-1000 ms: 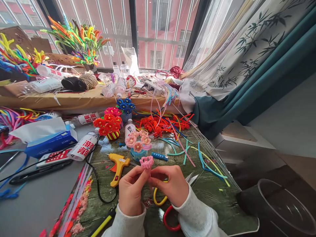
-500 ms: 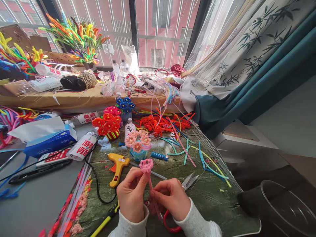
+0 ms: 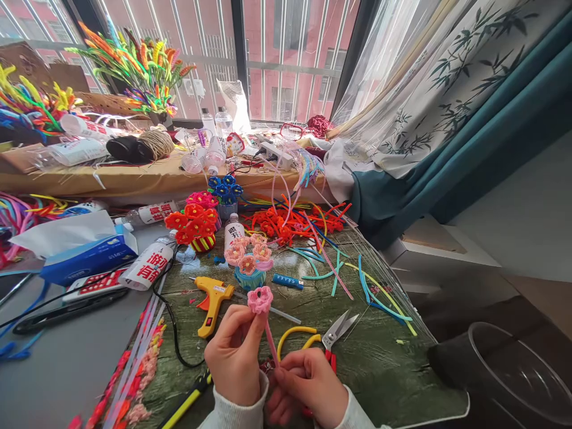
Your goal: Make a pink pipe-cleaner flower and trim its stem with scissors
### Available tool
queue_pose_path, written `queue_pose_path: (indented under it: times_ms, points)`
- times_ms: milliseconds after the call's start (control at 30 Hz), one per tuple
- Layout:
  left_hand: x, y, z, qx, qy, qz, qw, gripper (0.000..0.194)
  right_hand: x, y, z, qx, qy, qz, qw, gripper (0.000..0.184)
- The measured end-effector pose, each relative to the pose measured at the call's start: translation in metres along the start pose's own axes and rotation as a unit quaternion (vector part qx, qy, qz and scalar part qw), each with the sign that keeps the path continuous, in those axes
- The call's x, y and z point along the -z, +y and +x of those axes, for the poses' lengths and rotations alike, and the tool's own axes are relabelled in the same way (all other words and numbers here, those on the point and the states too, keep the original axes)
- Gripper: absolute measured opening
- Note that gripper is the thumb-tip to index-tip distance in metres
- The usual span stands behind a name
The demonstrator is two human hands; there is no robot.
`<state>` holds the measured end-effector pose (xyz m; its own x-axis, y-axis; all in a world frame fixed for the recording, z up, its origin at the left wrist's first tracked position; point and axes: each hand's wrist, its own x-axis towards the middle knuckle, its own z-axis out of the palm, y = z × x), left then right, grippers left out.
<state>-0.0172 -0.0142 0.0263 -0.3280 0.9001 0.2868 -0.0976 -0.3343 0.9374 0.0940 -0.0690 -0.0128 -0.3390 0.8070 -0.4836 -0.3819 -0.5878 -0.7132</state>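
My left hand pinches a pink pipe-cleaner flower just beneath its ring of looped petals. The pink stem slants down from the bloom, and the fingertips of my right hand are closed on its lower part. Beside the right hand lie scissors with spread blades and red handles partly covered by the hand. Yellow curved handles show just behind it. Further back, a blue pot holds several pale pink flowers.
A yellow glue gun with a black cord lies left of my hands. Behind stand pots of red flowers and blue flowers. A blue tube, loose pipe cleaners and bottles lie around. A dark bin stands right.
My right hand has slid down along the stem and slightly toward me, uncovering the yellow handles and more of the scissors. The flower has shifted slightly left with my left hand.
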Motion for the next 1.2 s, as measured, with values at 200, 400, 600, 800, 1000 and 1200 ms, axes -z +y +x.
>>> queue_pose_path:
  times_ms: [200, 400, 600, 800, 1000, 1200]
  points:
    - [0.003, 0.001, 0.001, -0.010, 0.002, 0.023, 1.000, 0.008, 0.000, -0.001, -0.002, -0.002, -0.023, -0.021, 1.000, 0.055]
    - [0.001, 0.004, -0.004, -0.002, -0.027, 0.035, 0.999, 0.008, 0.000, 0.003, -0.002, 0.019, -0.033, -0.008, 0.999, 0.053]
    - [0.001, 0.008, -0.003, 0.000, -0.074, 0.059, 0.996, 0.005, 0.006, 0.012, -0.003, 0.042, -0.012, -0.073, 0.996, 0.059]
    - [0.011, 0.025, 0.002, -0.002, -0.218, 0.196, 0.956, 0.014, 0.023, -0.023, -0.031, 0.135, 0.082, -0.283, 0.946, 0.059]
    - [0.008, 0.032, -0.008, -0.181, -0.321, 0.366, 0.855, 0.018, 0.016, -0.054, -0.041, 0.279, 0.111, -0.225, 0.927, 0.077]
    - [0.011, 0.025, -0.019, -0.205, -0.406, 0.429, 0.780, 0.022, 0.015, -0.056, -0.037, 0.272, 0.100, -0.347, 0.892, 0.025]
